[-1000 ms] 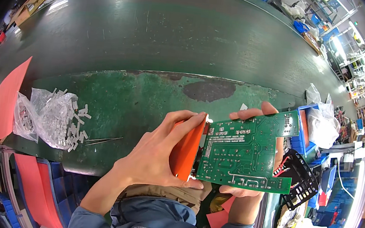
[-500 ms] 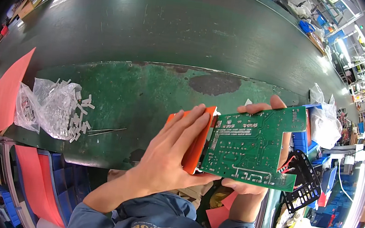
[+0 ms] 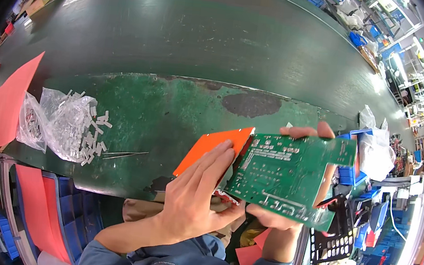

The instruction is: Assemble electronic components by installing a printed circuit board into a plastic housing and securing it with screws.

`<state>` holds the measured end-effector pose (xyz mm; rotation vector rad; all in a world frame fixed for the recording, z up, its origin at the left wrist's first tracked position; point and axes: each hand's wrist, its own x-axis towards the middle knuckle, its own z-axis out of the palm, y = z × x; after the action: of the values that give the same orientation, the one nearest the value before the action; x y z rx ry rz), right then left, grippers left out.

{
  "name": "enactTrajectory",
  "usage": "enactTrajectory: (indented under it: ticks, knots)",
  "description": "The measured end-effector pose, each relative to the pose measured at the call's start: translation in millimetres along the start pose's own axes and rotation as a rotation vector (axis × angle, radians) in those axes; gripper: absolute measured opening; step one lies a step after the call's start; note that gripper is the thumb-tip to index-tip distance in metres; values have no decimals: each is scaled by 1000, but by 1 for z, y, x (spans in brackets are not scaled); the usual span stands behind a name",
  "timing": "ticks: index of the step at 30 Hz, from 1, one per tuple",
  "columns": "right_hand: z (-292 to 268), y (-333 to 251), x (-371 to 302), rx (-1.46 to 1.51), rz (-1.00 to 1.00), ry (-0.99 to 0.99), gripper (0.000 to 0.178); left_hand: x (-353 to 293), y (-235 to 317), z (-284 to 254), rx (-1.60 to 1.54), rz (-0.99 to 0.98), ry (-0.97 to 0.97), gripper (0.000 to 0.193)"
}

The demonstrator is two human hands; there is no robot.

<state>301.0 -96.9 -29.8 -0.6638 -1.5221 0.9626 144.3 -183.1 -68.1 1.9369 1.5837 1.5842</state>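
My right hand [image 3: 278, 219] grips a green circuit board [image 3: 286, 167], thumb at its near edge and fingers round its far edge. The solder side of the board faces up. Against its left end, a flat orange panel [image 3: 210, 148] sits at an angle. My left hand [image 3: 191, 198] is closed over this panel, fingers laid across its face and thumb near the joint with the board. Below the board's right end hangs a black perforated plate [image 3: 338, 243], with red wires [image 3: 327, 203] beside it. What lies under the board is hidden.
On the green bench [image 3: 146, 109], a clear bag [image 3: 63, 126] spills small whitish pieces [image 3: 98, 130]. Tweezers [image 3: 125, 155] lie beside them. A pink sheet [image 3: 11, 104] stands at the left. Blue bins [image 3: 351, 172] with plastic bags [image 3: 377, 154] are at the right.
The orange panel has swung out to the left, showing more of its face. The circuit board has dropped slightly and tilted, and the black plate has swung nearer to me.
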Motion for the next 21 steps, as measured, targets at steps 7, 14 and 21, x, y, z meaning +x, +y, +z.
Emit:
enactTrajectory:
  ticks: [7,14,21]
  knots:
    - [23,-14,-9,-55,-118,146,96,1,-5,1,-45,-11,28,86]
    - [16,-5,-5,57,-41,41,74,0,-8,-5,-48,-38,3,89]
    - [38,-9,-10,-115,-74,205,70,-4,-4,-8,-52,-72,-41,91]
